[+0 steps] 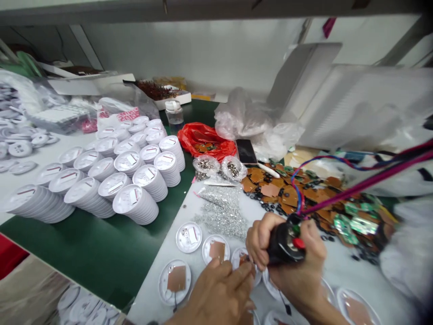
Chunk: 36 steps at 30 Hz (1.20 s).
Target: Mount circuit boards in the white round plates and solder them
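Note:
My right hand [287,253] is wrapped round a black electric screwdriver [286,241] with a red button; its tip is hidden. Red and blue wires [296,180] run up from the tool. My left hand [219,289] lies beside it, its bent fingers on a round white housing [237,253] with a brown circuit board [242,259] inside. The left thumb is hidden. Around my hands lie several more white housings. One holds a brown board [176,278] with a short black lead; another [188,237] shows a small white label and no board.
Stacked white housings [135,198] stand on the green surface at left. Loose silver screws [221,212], two bags of small metal parts [233,168], a red bag [206,141], and a phone [246,151] lie ahead. Brown boards [291,196] are heaped at right. A bottle [174,115] stands behind.

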{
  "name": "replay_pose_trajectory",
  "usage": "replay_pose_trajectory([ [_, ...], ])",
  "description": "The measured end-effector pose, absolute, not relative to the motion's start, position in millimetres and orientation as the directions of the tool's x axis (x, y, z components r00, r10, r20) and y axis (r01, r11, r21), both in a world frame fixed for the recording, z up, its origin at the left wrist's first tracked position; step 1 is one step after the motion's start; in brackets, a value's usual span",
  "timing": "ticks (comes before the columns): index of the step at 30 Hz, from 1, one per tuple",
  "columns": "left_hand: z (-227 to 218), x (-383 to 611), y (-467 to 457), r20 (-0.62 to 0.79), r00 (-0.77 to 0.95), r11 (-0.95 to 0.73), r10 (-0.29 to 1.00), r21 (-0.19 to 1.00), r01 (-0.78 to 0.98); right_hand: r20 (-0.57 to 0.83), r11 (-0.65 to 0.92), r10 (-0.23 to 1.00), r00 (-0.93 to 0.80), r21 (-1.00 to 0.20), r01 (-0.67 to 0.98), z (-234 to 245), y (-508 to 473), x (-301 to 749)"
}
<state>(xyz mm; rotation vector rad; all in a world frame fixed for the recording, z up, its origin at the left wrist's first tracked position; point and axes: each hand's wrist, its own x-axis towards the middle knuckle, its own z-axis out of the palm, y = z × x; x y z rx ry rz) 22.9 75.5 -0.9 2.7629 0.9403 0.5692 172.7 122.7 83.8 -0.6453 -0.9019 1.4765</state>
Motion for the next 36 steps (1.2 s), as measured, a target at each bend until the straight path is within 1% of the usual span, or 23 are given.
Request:
replay_pose_trajectory([
  [6,-14,32,78,0.321,0.721,-0.788,0.614,0.306,0.534,0.074,-0.010,0.987,-0.141,-0.857,-0.516,69,123,168],
  [12,-14,32,79,0.327,0.729,-0.799,0.601,0.247,0.548,0.053,-0.027,0.987,-0.150,-0.874,-0.485,61,121,169],
  [17,-17,30,80,0.410,0.713,-0.817,0.569,0.180,0.548,0.058,-0.046,0.977,-0.207,-0.883,-0.468,45,122,170],
  [20,-24,29,79,0.428,0.709,-0.820,0.561,0.169,0.547,0.056,-0.062,0.972,-0.229,-0.878,-0.475,50,124,170],
  [23,-31,29,77,0.416,0.706,-0.813,0.573,0.183,0.552,0.087,-0.013,0.982,-0.167,-0.853,-0.521,69,126,170],
  [26,-32,30,76,0.393,0.735,-0.826,0.552,0.143,0.544,0.125,0.070,0.990,-0.060,-0.826,-0.560,84,131,169],
  [29,-25,32,78,0.348,0.761,-0.830,0.547,0.112,0.546,0.127,0.089,0.992,-0.027,-0.816,-0.571,81,138,161],
  [31,-18,31,80,0.340,0.756,-0.824,0.559,0.124,0.553,0.123,0.095,0.992,-0.012,-0.818,-0.567,71,142,152],
  [33,-11,28,82,0.373,0.738,-0.823,0.562,0.161,0.545,0.120,0.099,0.993,-0.002,-0.825,-0.556,60,145,145],
  [35,-5,22,84,0.415,0.712,-0.823,0.566,0.235,0.517,0.121,0.095,0.993,-0.012,-0.832,-0.547,55,147,141],
  [36,-2,17,84,0.431,0.688,-0.812,0.584,0.295,0.504,0.119,0.089,0.993,-0.020,-0.834,-0.544,54,147,141],
])
